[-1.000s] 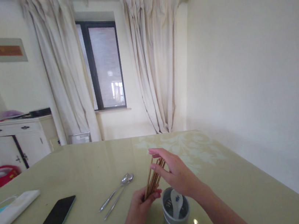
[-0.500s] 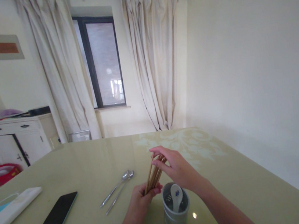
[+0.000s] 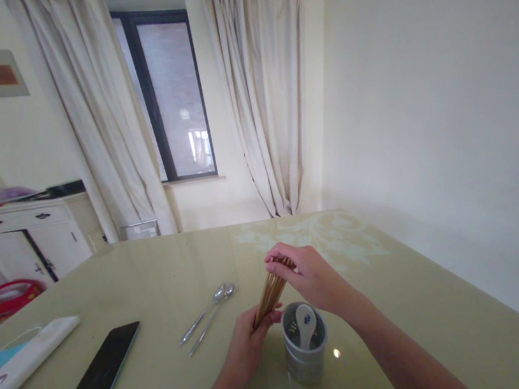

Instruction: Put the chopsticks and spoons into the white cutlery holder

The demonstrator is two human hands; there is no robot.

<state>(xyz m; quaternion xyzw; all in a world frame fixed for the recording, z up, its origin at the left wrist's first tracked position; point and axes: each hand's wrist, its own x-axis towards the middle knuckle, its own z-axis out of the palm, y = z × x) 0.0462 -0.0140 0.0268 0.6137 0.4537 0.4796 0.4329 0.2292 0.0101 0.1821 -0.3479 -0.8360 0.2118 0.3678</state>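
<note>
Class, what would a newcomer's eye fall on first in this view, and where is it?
First, probably, the bundle of thin brown sticks near the middle, held low by the left hand and at the top by the right hand. Just below, a grey cup holds a white spoon. Two metal spoons lie to the left.

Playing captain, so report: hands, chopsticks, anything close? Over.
Left hand holding chopsticks low. Right hand around their tops. All slanted. Grey cup close beside left hand.

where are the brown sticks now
In the head view, the brown sticks slant between the left hand and right hand, above-left of the grey cup.
</note>
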